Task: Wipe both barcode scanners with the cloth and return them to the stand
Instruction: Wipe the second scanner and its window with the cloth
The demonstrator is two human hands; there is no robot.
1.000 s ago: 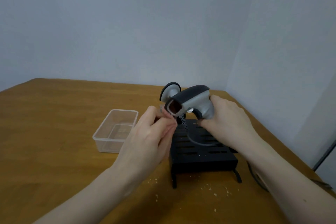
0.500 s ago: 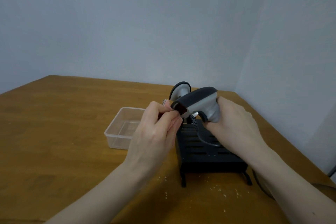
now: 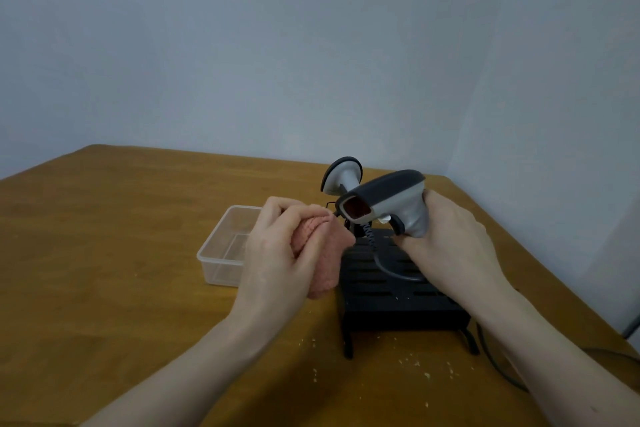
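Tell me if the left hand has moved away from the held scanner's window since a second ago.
Yes. The left hand, gripping the cloth, has drawn slightly back toward the tub, opening a gap to the scanner.

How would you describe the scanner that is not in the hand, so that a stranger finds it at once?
Start from the black slotted stand near the right corner of the wooden table. At its far end, behind the right hand and the scanner it holds, rises the second scanner. It alone is untouched, its grey neck ending in a round dark-rimmed part.

Left hand (image 3: 277, 263): bare, no ring or watch.
Right hand (image 3: 450, 246): bare.
Forearms: bare, no sleeves showing.
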